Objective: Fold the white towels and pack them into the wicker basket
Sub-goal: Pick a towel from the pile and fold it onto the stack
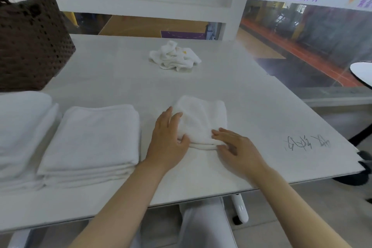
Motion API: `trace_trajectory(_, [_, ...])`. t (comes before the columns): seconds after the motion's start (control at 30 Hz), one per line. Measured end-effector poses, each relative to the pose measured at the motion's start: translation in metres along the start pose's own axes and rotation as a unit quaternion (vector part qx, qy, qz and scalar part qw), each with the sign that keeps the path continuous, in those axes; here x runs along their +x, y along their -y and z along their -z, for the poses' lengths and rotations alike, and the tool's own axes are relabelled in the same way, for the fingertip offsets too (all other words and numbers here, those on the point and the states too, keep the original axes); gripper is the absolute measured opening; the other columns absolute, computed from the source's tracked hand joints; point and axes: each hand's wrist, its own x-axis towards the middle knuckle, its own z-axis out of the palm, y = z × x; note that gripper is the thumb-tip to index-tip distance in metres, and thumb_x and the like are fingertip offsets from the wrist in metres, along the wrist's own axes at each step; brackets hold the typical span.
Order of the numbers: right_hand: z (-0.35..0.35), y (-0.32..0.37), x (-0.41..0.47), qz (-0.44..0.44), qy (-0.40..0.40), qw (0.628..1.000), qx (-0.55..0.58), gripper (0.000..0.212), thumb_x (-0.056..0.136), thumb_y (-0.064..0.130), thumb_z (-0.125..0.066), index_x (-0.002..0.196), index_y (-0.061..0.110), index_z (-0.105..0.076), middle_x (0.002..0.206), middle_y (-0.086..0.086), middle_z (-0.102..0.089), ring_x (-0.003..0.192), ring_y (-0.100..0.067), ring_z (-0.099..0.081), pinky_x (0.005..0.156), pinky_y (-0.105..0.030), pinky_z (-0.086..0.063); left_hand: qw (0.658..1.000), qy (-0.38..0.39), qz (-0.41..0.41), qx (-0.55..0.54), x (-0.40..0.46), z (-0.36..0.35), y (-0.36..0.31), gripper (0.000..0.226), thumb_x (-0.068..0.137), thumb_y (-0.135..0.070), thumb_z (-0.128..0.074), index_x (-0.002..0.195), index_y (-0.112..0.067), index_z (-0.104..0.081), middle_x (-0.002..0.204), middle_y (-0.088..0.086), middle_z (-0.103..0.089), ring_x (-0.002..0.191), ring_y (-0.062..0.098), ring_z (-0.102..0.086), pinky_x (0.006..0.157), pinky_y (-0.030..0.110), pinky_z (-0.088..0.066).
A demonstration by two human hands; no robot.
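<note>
The wicker basket (30, 40) and the far-left towel stack (22, 133) are cut off by the left edge; the basket's inside is hidden.

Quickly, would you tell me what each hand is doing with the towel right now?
Left hand: grips the left edge of the small folded towel, thumb curled in.
Right hand: pinches the towel's near edge, fingers on top.
</note>
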Motion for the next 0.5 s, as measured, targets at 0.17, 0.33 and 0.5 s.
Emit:
trace_trajectory(0.17, [-0.007,0.007,-0.023,-0.007,-0.005,0.997,-0.072,0.035,0.092,0.037,-0.060,0.125,0.028,-0.059,0.134,0.024,-0.053,0.133,0.005,-0.038,0.105,-0.021,-0.037,0.995,0.077,-0.062,-0.022,-0.027,0.007,0.005,0.056,0.090,-0.021,-0.056,0.143,-0.029,-0.039,0.157,-0.019,-0.016,0.142,0.007,-0.025,0.108,0.029,-0.040])
trace_trajectory(0.33, [-0.027,0.038,-0.015,-0.037,-0.075,0.984,-0.154,0.028,0.085,0.030,-0.061,0.109,0.017,-0.053,0.106,0.001,-0.055,0.102,-0.023,-0.050,0.072,-0.034,-0.046,0.995,0.022,-0.067,-0.072,-0.031,0.015,-0.001,0.059,0.089,-0.003,-0.052,0.141,-0.027,-0.042,0.152,-0.014,-0.031,0.136,-0.003,-0.032,0.110,0.019,-0.032])
trace_trajectory(0.5, [-0.035,0.041,-0.006,-0.094,-0.115,0.988,-0.036,0.054,0.081,0.016,-0.060,0.133,0.018,-0.046,0.134,-0.001,-0.043,0.120,-0.022,-0.042,0.093,-0.033,-0.042,0.990,0.006,-0.098,-0.105,-0.032,0.014,-0.001,0.050,0.093,-0.001,-0.054,0.134,-0.027,-0.048,0.141,-0.020,-0.038,0.134,-0.006,-0.035,0.110,0.027,-0.038])
